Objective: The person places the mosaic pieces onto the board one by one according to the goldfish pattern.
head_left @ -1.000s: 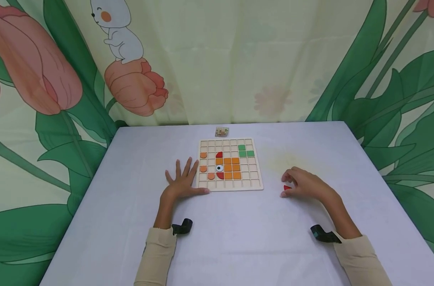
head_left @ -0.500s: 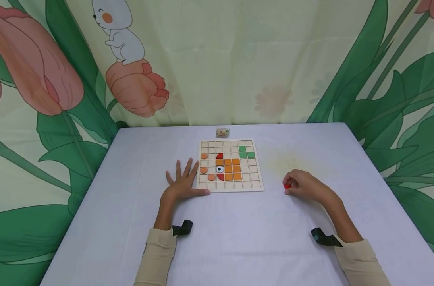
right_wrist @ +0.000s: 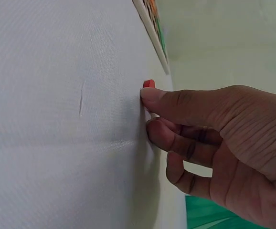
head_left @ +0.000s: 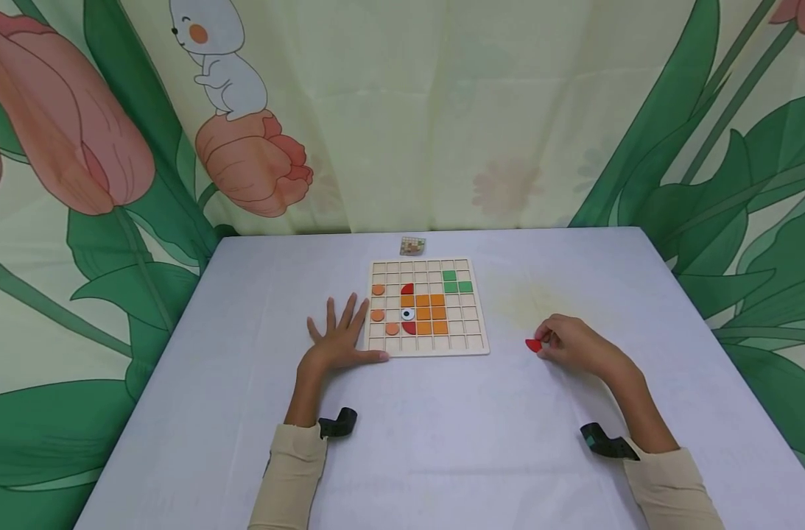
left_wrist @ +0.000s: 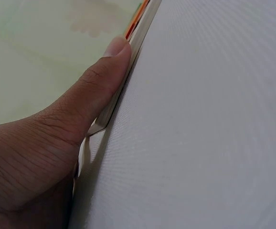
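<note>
A pale grid board (head_left: 465, 342) lies on the table, with orange squares (head_left: 431, 312), green squares (head_left: 450, 281), red quarter-round pieces (head_left: 409, 327), peach round pieces (head_left: 378, 315) and an eye piece (head_left: 407, 314) in its cells. My left hand (head_left: 336, 344) is spread flat at the board's left side, its thumb on the near left corner; the left wrist view shows that thumb (left_wrist: 97, 83) against the board's edge. To the right of the board, my right hand (head_left: 577, 344) pinches a red quarter-round piece (head_left: 532, 345) between thumb and fingers, low over the cloth. The right wrist view shows only the red piece's edge (right_wrist: 149, 83).
A small patterned packet (head_left: 412, 246) lies behind the board, near the table's far edge. White cloth (head_left: 442, 427) covers the table. A printed curtain (head_left: 389, 110) hangs behind it. Each wrist wears a black camera mount (head_left: 339, 422).
The red piece has turned in my right hand's fingers, and more of it shows now. That hand has shifted slightly right. My left hand and the board keep their places.
</note>
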A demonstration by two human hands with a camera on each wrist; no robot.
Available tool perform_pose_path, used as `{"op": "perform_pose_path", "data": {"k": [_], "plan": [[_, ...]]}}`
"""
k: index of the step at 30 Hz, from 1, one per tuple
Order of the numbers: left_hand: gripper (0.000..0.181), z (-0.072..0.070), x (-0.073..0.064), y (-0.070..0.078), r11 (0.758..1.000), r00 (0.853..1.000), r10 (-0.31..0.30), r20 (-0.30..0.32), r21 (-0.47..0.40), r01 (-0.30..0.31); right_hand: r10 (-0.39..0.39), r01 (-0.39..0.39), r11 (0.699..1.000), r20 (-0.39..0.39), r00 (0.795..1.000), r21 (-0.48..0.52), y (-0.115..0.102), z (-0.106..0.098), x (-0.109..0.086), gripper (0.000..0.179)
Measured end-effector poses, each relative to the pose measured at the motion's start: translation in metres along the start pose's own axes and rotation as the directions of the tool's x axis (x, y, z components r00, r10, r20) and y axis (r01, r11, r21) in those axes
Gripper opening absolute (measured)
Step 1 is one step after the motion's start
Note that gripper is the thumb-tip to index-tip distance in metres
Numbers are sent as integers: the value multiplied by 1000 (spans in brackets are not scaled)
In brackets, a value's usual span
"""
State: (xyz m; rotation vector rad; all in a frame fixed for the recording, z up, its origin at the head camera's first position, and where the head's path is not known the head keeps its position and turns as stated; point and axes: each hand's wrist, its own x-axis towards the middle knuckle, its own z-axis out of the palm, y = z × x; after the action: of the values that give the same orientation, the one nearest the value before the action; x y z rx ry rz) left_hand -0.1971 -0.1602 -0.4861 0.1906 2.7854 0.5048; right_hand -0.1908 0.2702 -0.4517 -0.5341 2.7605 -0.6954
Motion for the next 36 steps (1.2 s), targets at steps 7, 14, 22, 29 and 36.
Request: {"op": "perform_pose_path", "data": {"k": [7,14,22,29,36], "plan": [[120,-1,0,0,1000,1000,-2,3,6,2,-36,36,999,-19,999,-11,1,3,5,21],[120,-1,-1,0,1000,1000,-1,0,7,1,-61,61,998,-10,998,-9,-7,6,16,21],[120,-1,1,-2,1000,1000,-9,-4,20,9,-117,117,993,-9,993,17,-22,5,33,18],[120,-1,0,-1,1000,1000,-6,-11,6,6,-171,172,985,30,985,-11,-35,7,52,18],[120,-1,-2,2,1000,1000,2,-17,-21,-2,-196,199,980,90,976,-25,-43,13,62,19]]}}
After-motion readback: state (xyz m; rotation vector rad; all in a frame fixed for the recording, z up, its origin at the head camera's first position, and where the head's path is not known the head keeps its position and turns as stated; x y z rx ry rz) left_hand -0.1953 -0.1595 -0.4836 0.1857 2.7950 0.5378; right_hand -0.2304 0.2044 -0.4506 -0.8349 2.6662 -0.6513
